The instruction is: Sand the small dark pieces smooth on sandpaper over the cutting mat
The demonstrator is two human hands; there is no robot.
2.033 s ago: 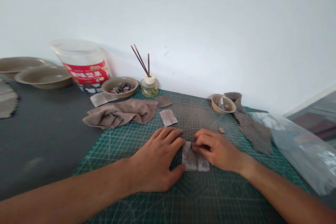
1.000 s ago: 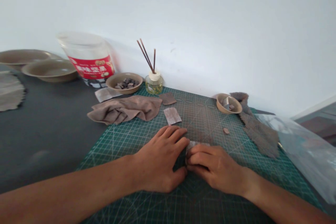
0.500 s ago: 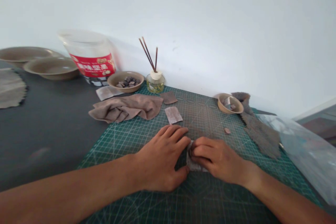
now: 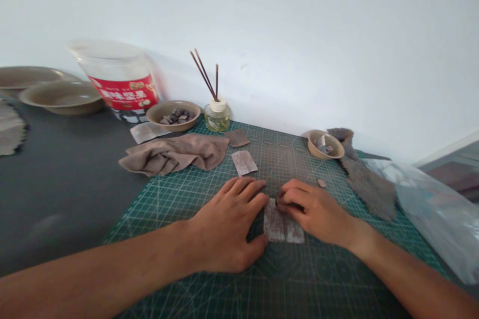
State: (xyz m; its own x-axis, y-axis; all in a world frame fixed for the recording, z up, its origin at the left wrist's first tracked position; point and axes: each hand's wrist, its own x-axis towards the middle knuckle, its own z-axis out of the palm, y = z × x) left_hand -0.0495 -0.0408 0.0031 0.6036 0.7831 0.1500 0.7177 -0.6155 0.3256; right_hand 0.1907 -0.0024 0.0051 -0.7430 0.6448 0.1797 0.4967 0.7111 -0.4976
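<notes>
A small grey-white sheet (image 4: 283, 227) with dark smudges, perhaps sandpaper, lies flat on the green cutting mat (image 4: 179, 199). My left hand (image 4: 232, 224) rests on the mat at the sheet's left side, fingers spread. Its index fingertip and thumb tip press at the sheet's left edge. Over the sheet's upper part, my right hand (image 4: 312, 214) is closed in a pinch on a small dark piece (image 4: 277, 201), mostly hidden by the fingers. Beyond the hands lie another smudged sheet (image 4: 244, 162) and a brown square (image 4: 237, 137).
A crumpled brown cloth (image 4: 179, 152) lies behind my left hand. Further back stand a bowl (image 4: 153, 115) of grey chips, a reed diffuser (image 4: 217, 117) and a plastic tub (image 4: 123, 92). Rightward are a smaller bowl (image 4: 318, 152), a small chip (image 4: 321, 183), grey fuzzy cloth (image 4: 368, 189) and a clear bag (image 4: 437, 214).
My right hand has moved up over the sheet with its pinched piece, uncovering more of the sheet's lower part. My left hand stays in place. The view has shifted slightly.
</notes>
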